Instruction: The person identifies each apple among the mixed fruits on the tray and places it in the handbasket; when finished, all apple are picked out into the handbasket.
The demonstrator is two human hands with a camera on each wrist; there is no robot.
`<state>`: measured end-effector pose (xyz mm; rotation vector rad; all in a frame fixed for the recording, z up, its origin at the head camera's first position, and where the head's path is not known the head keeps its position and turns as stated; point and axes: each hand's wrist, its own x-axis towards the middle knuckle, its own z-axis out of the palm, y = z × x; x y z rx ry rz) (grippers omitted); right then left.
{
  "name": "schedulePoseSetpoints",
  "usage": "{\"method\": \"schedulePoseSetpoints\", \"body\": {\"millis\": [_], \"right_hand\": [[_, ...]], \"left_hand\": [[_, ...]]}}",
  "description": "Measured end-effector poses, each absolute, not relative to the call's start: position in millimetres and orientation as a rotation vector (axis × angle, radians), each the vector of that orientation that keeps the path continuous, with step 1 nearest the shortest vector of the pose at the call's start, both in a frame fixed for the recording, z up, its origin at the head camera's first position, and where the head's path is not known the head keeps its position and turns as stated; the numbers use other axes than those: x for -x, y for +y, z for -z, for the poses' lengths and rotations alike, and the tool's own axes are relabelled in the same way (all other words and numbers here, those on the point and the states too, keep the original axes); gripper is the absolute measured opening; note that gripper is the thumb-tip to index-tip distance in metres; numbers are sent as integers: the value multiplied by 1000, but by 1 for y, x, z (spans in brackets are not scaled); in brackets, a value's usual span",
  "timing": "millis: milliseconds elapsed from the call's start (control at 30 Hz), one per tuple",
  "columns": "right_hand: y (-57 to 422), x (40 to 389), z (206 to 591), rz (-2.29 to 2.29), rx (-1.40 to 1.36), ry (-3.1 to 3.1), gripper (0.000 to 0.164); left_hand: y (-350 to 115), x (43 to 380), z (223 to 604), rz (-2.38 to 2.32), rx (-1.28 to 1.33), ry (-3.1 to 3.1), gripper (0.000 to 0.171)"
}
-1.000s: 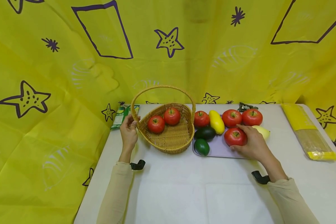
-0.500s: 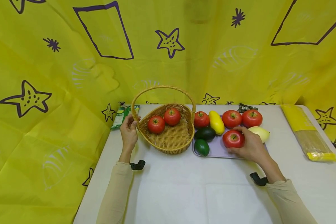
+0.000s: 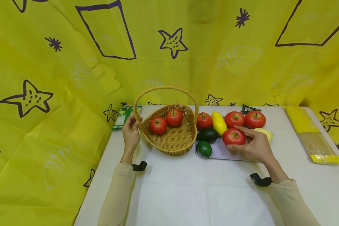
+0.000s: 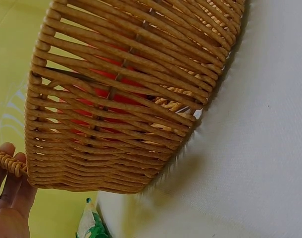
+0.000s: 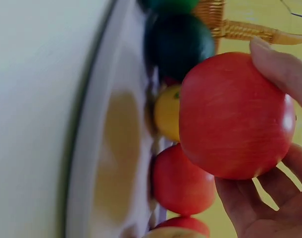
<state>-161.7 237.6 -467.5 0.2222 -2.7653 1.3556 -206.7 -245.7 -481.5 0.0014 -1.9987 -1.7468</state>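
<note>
My right hand (image 3: 255, 144) grips a red apple (image 3: 234, 137) between thumb and fingers. The right wrist view shows that apple (image 5: 237, 116) raised off the lilac tray (image 5: 99, 144). At the left, my left hand (image 3: 131, 133) holds the lower end of the handle of a wicker basket (image 3: 172, 142). Two red apples, one at the front left (image 3: 158, 125) and one behind it (image 3: 174, 117), sit inside the basket. From the left wrist view, the basket's woven side (image 4: 116, 99) hides most of their red skin, and fingers (image 4: 12, 193) wrap the handle.
On the tray lie a yellow mango (image 3: 219, 123), a dark avocado-like fruit (image 3: 207, 135), a green fruit (image 3: 204, 148) and several more red apples (image 3: 235, 119). A pale yellow fruit (image 3: 266, 134) sits behind my right hand. A green packet (image 3: 121, 117) and a yellow-and-clear packet (image 3: 312, 135) flank everything.
My right hand has lifted the apple slightly and carried it a little to the left. My left hand and the basket have stayed in place.
</note>
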Motion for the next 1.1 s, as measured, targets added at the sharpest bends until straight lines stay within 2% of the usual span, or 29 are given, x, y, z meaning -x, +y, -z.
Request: {"method": "schedulePoseSetpoints", "body": {"millis": [367,1100], "right_hand": [[223,171,452,-1625,-229,-2764,76],[143,190,426,-1839,-555,-2707,78]], "left_hand": [[-246,207,482,1745,11,-1990,28],[-246,209,482,1750,-18,-2006,28]]}}
